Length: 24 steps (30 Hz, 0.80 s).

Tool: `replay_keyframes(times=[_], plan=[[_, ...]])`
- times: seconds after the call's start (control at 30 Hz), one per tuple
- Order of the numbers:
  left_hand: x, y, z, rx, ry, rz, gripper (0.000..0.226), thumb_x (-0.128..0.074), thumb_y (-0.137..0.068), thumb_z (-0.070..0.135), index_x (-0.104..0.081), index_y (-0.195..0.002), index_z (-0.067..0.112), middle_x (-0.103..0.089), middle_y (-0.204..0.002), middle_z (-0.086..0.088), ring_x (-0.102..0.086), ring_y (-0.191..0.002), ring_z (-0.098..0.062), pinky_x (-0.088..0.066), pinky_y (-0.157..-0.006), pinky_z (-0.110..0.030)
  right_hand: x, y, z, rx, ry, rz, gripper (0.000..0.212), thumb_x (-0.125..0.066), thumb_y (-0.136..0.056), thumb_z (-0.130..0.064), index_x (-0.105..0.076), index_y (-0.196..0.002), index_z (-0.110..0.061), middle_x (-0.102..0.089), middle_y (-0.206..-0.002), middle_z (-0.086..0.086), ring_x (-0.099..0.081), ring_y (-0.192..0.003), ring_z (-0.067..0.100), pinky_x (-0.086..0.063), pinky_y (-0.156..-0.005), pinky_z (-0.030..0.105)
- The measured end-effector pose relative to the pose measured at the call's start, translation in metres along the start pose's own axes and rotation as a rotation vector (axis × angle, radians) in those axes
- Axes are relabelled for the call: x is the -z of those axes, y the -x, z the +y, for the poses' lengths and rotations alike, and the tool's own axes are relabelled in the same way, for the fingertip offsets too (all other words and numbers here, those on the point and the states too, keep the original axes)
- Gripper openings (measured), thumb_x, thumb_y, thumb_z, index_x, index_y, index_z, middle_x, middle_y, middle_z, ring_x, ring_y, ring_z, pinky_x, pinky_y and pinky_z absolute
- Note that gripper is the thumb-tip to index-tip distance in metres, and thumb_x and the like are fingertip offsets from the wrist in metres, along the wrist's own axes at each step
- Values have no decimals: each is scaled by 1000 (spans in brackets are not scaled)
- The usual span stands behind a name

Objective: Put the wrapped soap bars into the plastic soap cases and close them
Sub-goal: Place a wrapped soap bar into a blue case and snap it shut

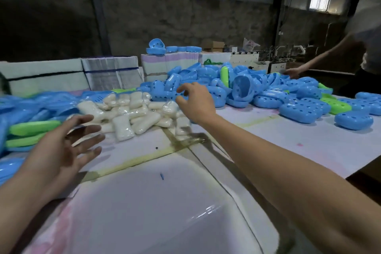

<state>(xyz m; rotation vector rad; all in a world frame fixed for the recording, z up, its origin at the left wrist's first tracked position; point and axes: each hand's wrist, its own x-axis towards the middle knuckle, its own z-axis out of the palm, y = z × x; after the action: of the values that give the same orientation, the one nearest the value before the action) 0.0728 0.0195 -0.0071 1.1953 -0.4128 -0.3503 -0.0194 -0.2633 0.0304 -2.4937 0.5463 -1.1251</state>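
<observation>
A heap of white wrapped soap bars [132, 113] lies in the middle of the table. Behind it and to the right is a big pile of blue plastic soap cases [241, 86] with holes, a few green ones among them. My right hand [195, 103] reaches out over the far edge of the soap heap, fingers curled and apart, close to a blue case [162, 93] and holding nothing. My left hand [64, 144] hovers palm-in at the left of the soap heap, fingers spread, empty.
Closed blue and green cases [305, 109] lie scattered at the right. Flat green and blue case parts [31, 130] are stacked at the left. Bundled white stacks [109, 74] stand behind. Another person's arm [309, 64] reaches in at the far right. Taped seams cross the table cover [165, 202].
</observation>
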Motion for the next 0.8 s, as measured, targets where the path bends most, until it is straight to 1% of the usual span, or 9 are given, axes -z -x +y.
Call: replay_keyframes(times=[0.07, 0.13, 0.27, 0.33, 0.53, 0.6, 0.67, 0.73, 0.8], plan=[[-1, 4, 6, -18, 4, 29, 27, -54, -101, 37, -74, -88, 24, -75, -78, 6, -75, -71, -11, -50, -79, -34, -21, 6, -45, 36, -216, -60, 24, -62, -88, -30, -71, -109, -24, -62, -88, -8, -58, -92, 16, -44, -74, 32], [-2, 9, 9, -16, 5, 87, 21, -54, -101, 31, -70, -89, 23, -72, -71, 7, -72, -64, -9, -50, -78, -31, -40, 12, -87, 18, -443, -181, 19, -64, -86, -26, -73, -102, -24, -59, -76, -13, -58, -78, 10, -44, -69, 29], [2, 7, 12, 13, -22, 196, 16, -58, -99, 25, -67, -87, 21, -69, -64, 8, -68, -56, -6, -52, -61, -23, -77, 36, -140, 1, -696, -296, 13, -65, -84, -21, -74, -94, -23, -63, -71, -10, -59, -74, 10, -48, -74, 29], [6, 5, 12, 12, -30, 231, 13, -58, -98, 22, -66, -87, 21, -68, -61, 9, -67, -53, -5, -51, -51, -17, -94, 55, -143, 9, -730, -294, 15, -63, -84, -18, -73, -93, -24, -61, -70, -11, -57, -71, 9, -48, -74, 30], [12, 1, 16, -17, -148, 277, 10, -59, -96, 18, -67, -91, 18, -68, -63, 6, -64, -52, -6, -44, -43, -17, -112, 68, -128, 168, -580, -428, 20, -62, -85, -17, -72, -99, -28, -60, -75, -10, -51, -68, 3, -42, -71, 24], [17, -1, 17, -62, -280, 324, 16, -55, -95, 11, -67, -91, 20, -67, -65, 7, -63, -53, -5, -45, -44, -18, -112, 66, -127, 149, -577, -445, 22, -61, -84, -17, -71, -99, -29, -61, -76, -9, -51, -68, 3, -43, -70, 24], [29, -4, 18, -142, -511, 398, 23, -54, -93, 7, -65, -90, 26, -67, -77, 4, -63, -64, -9, -46, -53, -23, -111, 66, -126, 148, -559, -478, 20, -61, -85, -17, -70, -97, -30, -61, -76, -9, -51, -69, 4, -42, -70, 24], [47, -7, 21, -214, -772, 493, 20, -56, -92, 9, -62, -92, 29, -64, -86, 3, -62, -80, -19, -43, -64, -29, -110, 67, -125, 162, -544, -501, 21, -60, -86, -16, -70, -99, -30, -60, -75, -10, -51, -69, 2, -40, -68, 22], [69, -9, 29, -167, -1055, 574, 15, -59, -90, 20, -59, -104, 28, -63, -98, -1, -61, -96, -29, -43, -73, -34, -109, 66, -123, 179, -520, -514, 22, -59, -87, -16, -70, -101, -29, -59, -74, -11, -52, -69, 0, -39, -66, 20]])
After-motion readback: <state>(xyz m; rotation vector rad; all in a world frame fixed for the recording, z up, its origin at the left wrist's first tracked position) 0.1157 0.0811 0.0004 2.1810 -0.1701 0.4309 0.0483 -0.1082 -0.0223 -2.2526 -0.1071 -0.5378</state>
